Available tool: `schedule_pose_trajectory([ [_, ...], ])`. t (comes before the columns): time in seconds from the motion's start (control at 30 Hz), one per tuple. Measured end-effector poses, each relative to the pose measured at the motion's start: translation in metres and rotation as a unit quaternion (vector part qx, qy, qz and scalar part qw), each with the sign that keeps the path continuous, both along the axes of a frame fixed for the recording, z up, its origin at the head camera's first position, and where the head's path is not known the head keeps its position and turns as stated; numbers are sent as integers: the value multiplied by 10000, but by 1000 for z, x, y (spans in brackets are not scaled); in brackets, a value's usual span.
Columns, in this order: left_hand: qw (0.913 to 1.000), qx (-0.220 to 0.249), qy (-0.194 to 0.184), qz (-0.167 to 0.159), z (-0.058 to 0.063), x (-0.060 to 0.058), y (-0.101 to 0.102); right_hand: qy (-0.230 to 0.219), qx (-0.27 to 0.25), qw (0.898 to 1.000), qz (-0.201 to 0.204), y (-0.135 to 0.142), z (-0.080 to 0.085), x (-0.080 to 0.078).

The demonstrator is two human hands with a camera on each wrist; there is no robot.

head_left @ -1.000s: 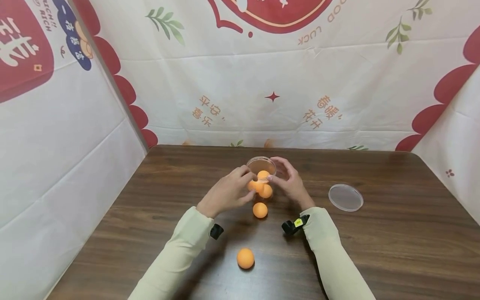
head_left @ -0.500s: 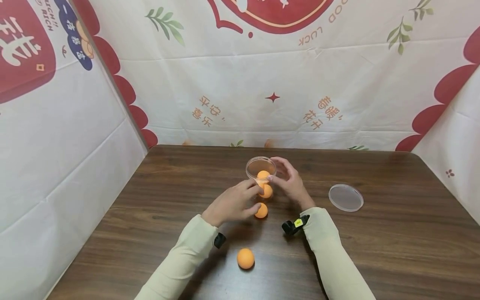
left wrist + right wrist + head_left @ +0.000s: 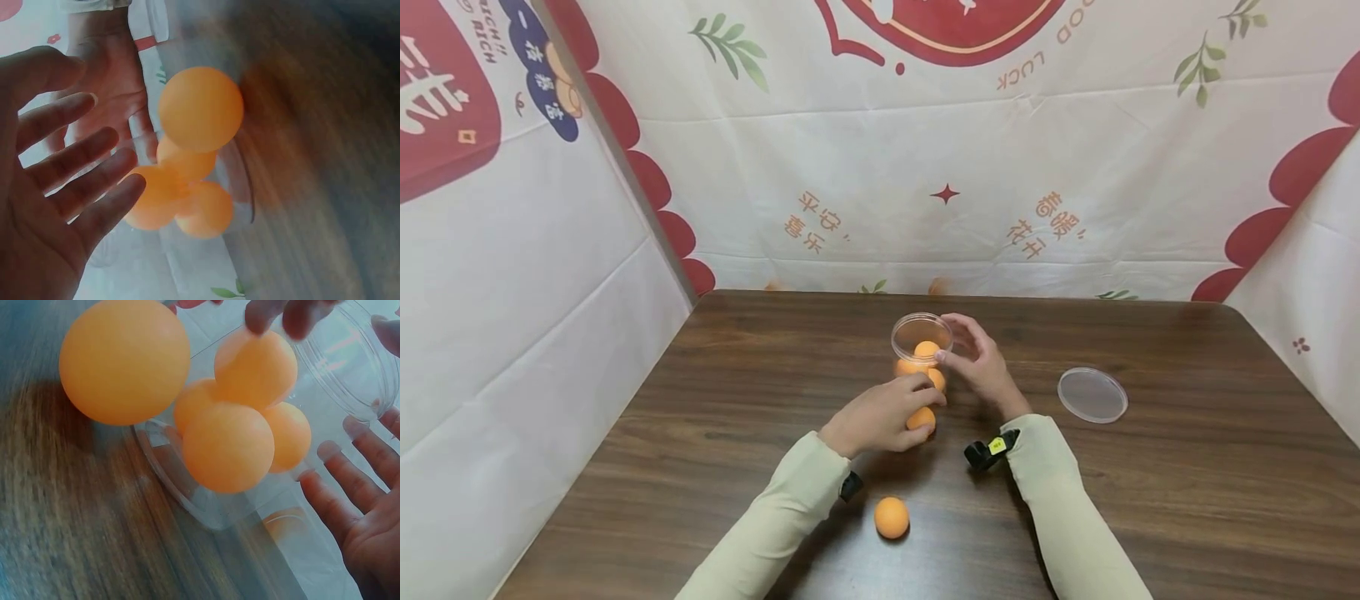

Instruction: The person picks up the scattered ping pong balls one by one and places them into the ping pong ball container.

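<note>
A clear plastic jar (image 3: pixel 904 333) stands upright on the table with several orange ping-pong balls (image 3: pixel 228 447) inside. My right hand (image 3: pixel 981 367) grips its right side, the thumb at the front and the fingers behind. Just in front of the jar a ping-pong ball (image 3: pixel 920 419) rests on the table, partly covered by my left hand (image 3: pixel 883 414). The left wrist view has the fingers of that hand spread and slightly bent, with a gap between them and this ball (image 3: pixel 200 109).
Another ping-pong ball (image 3: pixel 891 517) lies nearer to me, between the forearms. A clear round lid (image 3: pixel 1092 395) lies flat to the right of the jar. White printed cloth (image 3: pixel 880 150) hangs behind the wooden table (image 3: pixel 760 350) and at its sides.
My left hand has come from the jar's near side down toward me and slightly right, to the ball in front of the jar. My right hand and the jar have stayed put.
</note>
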State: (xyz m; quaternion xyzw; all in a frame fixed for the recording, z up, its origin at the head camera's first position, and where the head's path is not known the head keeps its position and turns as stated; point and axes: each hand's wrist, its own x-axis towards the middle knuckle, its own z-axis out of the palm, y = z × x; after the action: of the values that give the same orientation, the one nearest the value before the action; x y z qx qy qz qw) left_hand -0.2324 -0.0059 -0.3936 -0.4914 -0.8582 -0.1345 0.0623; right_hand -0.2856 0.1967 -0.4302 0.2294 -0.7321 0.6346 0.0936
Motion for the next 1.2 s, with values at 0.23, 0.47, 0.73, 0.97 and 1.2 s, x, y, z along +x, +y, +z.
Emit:
schedule_pose_trajectory([
  [0.23,9985,-519,-169,75,-8,2,4,118,25,9999,33,0,-2,1],
  [0.47,9958,-821,-365,196,-13,4,6,170,60,9998,56,-1,-2,2],
  [0.73,9961,-725,-477,183,-19,2,4,78,36,10000,37,1,-3,4],
  [0.97,9952,-878,-370,223,-23,0,2,-54,105,9999,-13,0,-1,5],
  [1.2,9962,-828,-249,126,-26,-3,0,-106,86,9999,-57,-2,1,5],
])
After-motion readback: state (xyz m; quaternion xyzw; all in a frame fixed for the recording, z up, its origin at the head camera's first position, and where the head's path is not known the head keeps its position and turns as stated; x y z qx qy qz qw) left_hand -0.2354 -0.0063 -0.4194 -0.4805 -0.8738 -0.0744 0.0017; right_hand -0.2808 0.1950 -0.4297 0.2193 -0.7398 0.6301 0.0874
